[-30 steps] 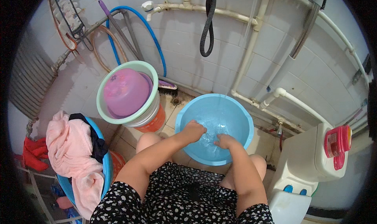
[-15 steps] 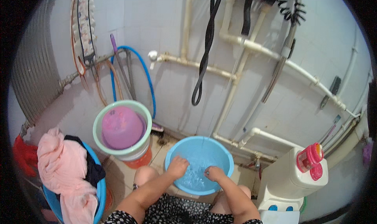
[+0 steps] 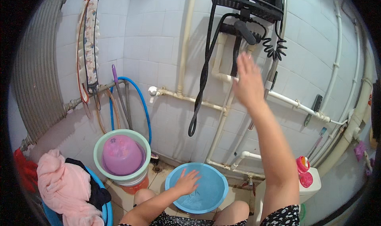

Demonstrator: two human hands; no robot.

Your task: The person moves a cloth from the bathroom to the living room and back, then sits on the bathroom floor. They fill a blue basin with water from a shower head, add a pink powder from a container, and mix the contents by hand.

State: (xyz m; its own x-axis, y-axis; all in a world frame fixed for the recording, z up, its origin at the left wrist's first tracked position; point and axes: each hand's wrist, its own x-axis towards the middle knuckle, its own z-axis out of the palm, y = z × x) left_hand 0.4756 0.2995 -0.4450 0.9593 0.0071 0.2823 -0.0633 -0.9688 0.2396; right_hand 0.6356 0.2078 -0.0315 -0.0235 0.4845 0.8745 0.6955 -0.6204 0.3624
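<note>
My left hand (image 3: 187,183) is over the left part of a light blue basin (image 3: 224,188), fingers spread and holding nothing. Water (image 3: 206,194) lies in the basin, and a thin stream seems to fall into it from above. My right arm stretches up toward the wall. At its end, my right hand (image 3: 248,81) has its fingers extended, slightly blurred, just below a black shower mixer tap (image 3: 244,31) in the picture. Whether the fingertips touch the tap I cannot tell.
Left of the blue basin, a purple basin (image 3: 122,154) sits upside down in a pale green one (image 3: 99,162). Pink cloth (image 3: 63,182) fills a blue tub (image 3: 108,210) at lower left. A black hose (image 3: 204,71) hangs on the wall. A red-pink jar (image 3: 302,165) stands on the white toilet tank (image 3: 311,188).
My right hand has left the basin and risen to the tap. My left hand has opened its fingers over the basin. The view has tilted upward, and the water looks calmer.
</note>
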